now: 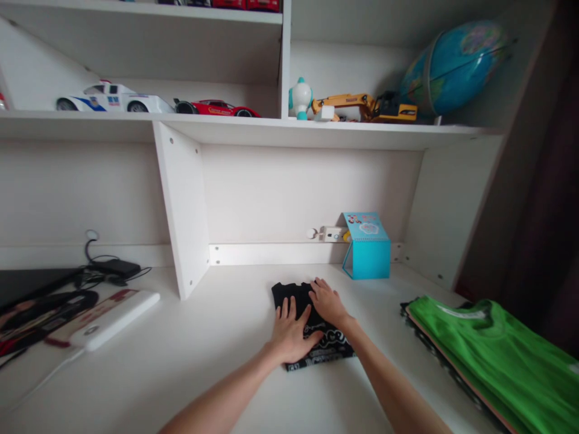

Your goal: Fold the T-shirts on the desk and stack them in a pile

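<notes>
A black folded T-shirt point(325, 345) with white printed lettering lies flat on the white desk point(217, 374). My left hand point(292, 331) rests on its left and middle part, fingers spread and palm down. On its upper right part lies my right hand point(328, 301), also palm down with the fingers stretched out. Both hands touch the fabric without gripping it, and they cover some of the print. To the right is a stack of folded clothes with a green T-shirt point(502, 349) on top.
Behind the hands stands a blue desk calendar point(371, 259) near a wall socket point(333, 234). At left lie a white power strip point(113, 319), cables and a black adapter point(116, 266). Overhead, a shelf point(226, 128) holds toy cars, a toy excavator point(366, 107) and a globe point(456, 66).
</notes>
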